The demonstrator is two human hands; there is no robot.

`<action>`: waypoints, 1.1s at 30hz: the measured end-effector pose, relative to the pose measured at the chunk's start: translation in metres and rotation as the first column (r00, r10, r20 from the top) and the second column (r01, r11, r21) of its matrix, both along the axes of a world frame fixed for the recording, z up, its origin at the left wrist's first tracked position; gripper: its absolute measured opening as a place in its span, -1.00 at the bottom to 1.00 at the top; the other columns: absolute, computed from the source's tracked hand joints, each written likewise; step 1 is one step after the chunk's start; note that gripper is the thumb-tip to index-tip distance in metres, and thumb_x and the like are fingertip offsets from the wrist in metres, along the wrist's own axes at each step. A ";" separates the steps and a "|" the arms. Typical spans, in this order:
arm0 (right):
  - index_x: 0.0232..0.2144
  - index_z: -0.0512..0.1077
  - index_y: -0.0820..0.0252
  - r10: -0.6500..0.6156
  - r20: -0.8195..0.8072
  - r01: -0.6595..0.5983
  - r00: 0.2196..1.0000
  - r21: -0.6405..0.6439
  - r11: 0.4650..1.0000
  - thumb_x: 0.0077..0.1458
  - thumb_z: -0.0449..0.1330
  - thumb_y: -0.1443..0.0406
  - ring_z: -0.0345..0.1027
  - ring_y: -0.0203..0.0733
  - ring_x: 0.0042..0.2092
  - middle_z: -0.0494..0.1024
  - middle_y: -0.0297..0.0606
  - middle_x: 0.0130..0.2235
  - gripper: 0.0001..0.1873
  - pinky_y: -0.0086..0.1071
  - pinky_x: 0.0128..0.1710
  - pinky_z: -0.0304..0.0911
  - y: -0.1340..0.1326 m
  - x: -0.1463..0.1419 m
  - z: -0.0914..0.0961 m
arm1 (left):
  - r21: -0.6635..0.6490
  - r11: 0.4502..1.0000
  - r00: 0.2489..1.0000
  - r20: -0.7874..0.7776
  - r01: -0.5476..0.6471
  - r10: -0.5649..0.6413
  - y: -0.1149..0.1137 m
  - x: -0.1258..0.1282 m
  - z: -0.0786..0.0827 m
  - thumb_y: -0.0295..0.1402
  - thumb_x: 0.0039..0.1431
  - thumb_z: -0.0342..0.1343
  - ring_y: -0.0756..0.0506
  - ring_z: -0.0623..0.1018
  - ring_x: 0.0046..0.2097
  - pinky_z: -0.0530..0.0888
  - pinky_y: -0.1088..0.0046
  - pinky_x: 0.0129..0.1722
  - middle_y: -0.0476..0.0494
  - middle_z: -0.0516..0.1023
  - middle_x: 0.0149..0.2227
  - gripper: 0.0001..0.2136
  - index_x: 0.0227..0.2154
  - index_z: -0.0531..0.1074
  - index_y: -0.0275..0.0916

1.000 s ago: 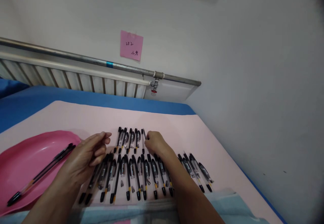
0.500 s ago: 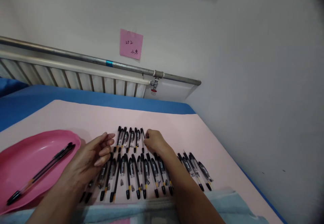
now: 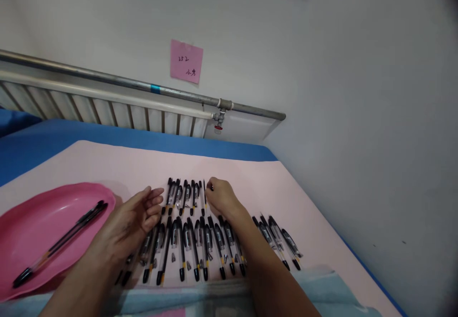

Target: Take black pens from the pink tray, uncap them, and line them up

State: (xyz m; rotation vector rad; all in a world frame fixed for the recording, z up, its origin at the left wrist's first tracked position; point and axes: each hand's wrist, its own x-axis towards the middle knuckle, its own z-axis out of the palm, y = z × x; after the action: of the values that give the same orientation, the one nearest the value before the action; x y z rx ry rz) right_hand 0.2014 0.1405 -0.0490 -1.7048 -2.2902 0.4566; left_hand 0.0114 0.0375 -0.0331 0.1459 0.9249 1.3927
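Observation:
Two rows of black pens lie on a pink sheet (image 3: 107,164): a short far row (image 3: 182,195) and a longer near row (image 3: 193,250). My right hand (image 3: 222,200) rests at the right end of the far row, fingers curled and pinched on a small pen part I cannot make out. My left hand (image 3: 134,216) hovers over the left end of the near row, fingers loosely spread, holding nothing. Small loose metal tips lie among the near pens.
A pink tray (image 3: 32,221) at the left holds two long black pens (image 3: 60,243). More pens (image 3: 277,240) lie right of my forearm. Blue cloth (image 3: 107,135), a radiator (image 3: 107,111) and pipe stand behind; a white wall with a pink note (image 3: 186,61).
My right hand has edged slightly farther along the end of the far row. My left hand has drifted a little right and its fingers have spread more.

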 end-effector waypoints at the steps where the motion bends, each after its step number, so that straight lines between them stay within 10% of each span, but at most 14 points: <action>1: -0.36 0.45 0.25 0.022 -0.036 -0.022 0.999 0.008 1.000 -0.01 0.05 0.38 0.34 -0.25 -0.29 0.53 -0.19 -0.35 -0.81 -0.46 -0.33 0.12 -0.004 -0.004 0.006 | -0.016 1.000 1.000 0.003 -0.015 0.016 0.001 0.002 0.000 -0.48 0.15 -0.04 0.09 0.40 -0.57 0.40 0.65 -0.66 -0.12 0.42 -0.50 -0.83 -0.37 0.43 -0.44; 6: -0.36 0.44 0.19 0.349 -0.323 -0.346 0.880 0.068 0.936 0.03 0.06 0.40 0.34 -0.33 -0.30 0.52 -0.32 -0.34 -0.84 -0.49 -0.29 0.15 -0.041 -0.031 0.029 | -0.015 0.999 0.997 0.051 -0.049 0.049 0.002 0.013 0.003 -0.44 0.17 -0.06 -0.07 0.53 -0.33 0.52 0.44 -0.34 -0.28 0.50 -0.40 -0.81 -0.38 0.42 -0.43; 12: -0.32 0.43 0.20 0.603 -0.179 -0.586 0.777 0.145 0.797 0.09 0.05 0.37 0.31 -0.23 -0.19 0.49 -0.23 -0.24 -0.84 -0.38 -0.22 0.17 -0.072 -0.053 0.025 | 0.021 0.999 0.998 0.041 0.046 -0.046 -0.002 0.018 0.006 -0.39 0.20 -0.12 -0.04 0.51 -0.47 0.45 0.48 -0.54 -0.21 0.51 -0.45 -0.78 -0.28 0.40 -0.39; 33: -0.33 0.41 0.26 0.657 -0.108 -0.637 0.746 0.174 0.751 0.03 0.03 0.40 0.33 -0.21 -0.19 0.51 -0.18 -0.23 -0.83 -0.43 -0.20 0.18 -0.063 -0.047 0.023 | 0.027 0.997 0.998 -0.023 0.066 -0.066 0.000 0.013 0.001 -0.35 0.17 -0.06 -0.16 0.55 -0.25 0.51 0.30 -0.30 -0.31 0.53 -0.30 -0.78 -0.23 0.39 -0.37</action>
State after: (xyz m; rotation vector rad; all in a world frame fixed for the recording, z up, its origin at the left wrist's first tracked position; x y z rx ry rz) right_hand 0.1546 0.0775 -0.0257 -0.7187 -2.6682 0.5343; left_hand 0.0245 0.0372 -0.0325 0.2112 0.9120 1.3455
